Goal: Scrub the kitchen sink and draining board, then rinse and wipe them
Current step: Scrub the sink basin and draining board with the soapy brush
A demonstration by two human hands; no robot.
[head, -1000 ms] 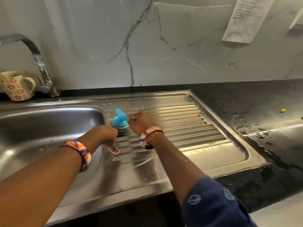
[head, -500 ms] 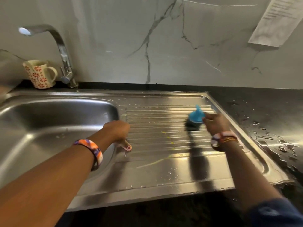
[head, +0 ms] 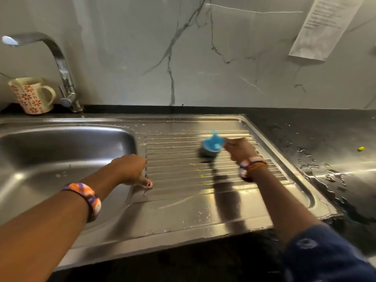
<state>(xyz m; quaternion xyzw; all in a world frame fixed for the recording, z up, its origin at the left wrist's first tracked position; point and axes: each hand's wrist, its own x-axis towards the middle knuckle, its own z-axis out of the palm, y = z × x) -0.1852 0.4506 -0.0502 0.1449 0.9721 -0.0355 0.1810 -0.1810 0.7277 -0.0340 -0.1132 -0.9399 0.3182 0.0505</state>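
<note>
The person is risking a slip: the wet, ribbed draining board (head: 203, 202) could be making the scrubber (head: 210, 148) skid and flick dirty water onto the already puddled counter (head: 317, 139). The right hand (head: 240, 149) is gripping the scrubber's blue handle, fingers curled round it, on the board's far ribs. The left hand (head: 130, 169) is bracing beside the sink (head: 61, 151), fingers loosely curled, holding nothing.

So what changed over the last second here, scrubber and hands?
The right hand swept the blue scrubber from the sink-side end of the draining board ridges toward their far right end, its grip unchanged. The left hand stayed braced at the sink edge; mug and tap unmoved.
</note>
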